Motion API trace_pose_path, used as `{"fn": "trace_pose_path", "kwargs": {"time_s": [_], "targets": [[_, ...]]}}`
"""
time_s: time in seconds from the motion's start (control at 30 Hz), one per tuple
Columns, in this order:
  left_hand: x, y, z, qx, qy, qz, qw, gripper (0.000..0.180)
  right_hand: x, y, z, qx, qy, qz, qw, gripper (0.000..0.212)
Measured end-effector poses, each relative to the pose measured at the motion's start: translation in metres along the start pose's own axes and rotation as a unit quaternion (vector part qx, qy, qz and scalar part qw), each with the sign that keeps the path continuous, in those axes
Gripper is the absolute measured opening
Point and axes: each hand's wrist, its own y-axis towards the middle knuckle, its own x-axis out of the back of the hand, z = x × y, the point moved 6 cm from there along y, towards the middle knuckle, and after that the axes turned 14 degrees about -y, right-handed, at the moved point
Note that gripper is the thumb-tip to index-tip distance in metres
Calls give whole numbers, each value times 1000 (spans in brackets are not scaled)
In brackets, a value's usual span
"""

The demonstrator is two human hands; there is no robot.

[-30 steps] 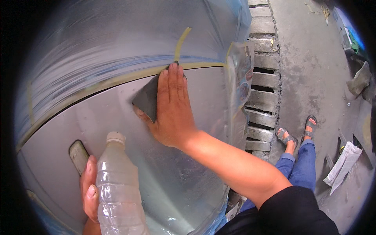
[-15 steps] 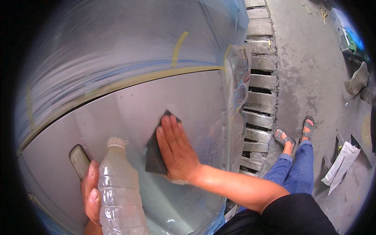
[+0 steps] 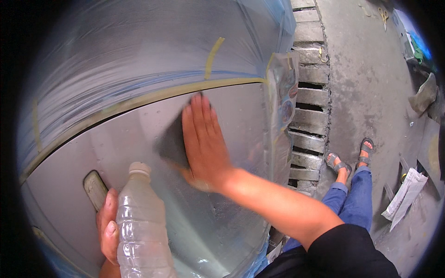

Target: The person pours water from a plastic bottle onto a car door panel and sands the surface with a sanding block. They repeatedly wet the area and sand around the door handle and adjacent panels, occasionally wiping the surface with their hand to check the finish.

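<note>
My left hand (image 3: 108, 224) is wrapped round a ribbed clear plastic bottle (image 3: 142, 227) with a pale cap, held upright at lower left. Cloudy liquid seems to be inside it. My right hand (image 3: 204, 143) lies flat over a dark grey sheet of sandpaper (image 3: 171, 144), fingers together, pressing it to a silver-grey car body panel (image 3: 125, 143). The fingertips reach close to the panel's upper edge. Much of the sheet is hidden under the palm. The lower panel looks wet. Beside my left hand is an oblong recess (image 3: 95, 190) in the panel.
Yellow masking tape (image 3: 139, 96) and plastic film (image 3: 139, 46) cover the part above the panel. A slatted drain grate (image 3: 310, 120) runs along the right. Beyond it, a person in jeans (image 3: 357, 199) and sandals stands on concrete. Folded paper (image 3: 405, 197) and scissors (image 3: 384, 17) lie farther right.
My right hand has slid the sandpaper up the panel toward the taped edge. The left hand and bottle have hardly moved.
</note>
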Motion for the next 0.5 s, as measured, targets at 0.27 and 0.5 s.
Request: {"fn": "trace_pose_path", "kwargs": {"time_s": [0.27, 0.5], "targets": [[-10, 5, 9, 85, -65, 11, 994, 80, -21, -70, 2, 51, -62, 47, 996, 91], [-7, 5, 11, 103, -81, 8, 991, 76, -15, -31, -6, 34, -17, 36, 999, 100]]}}
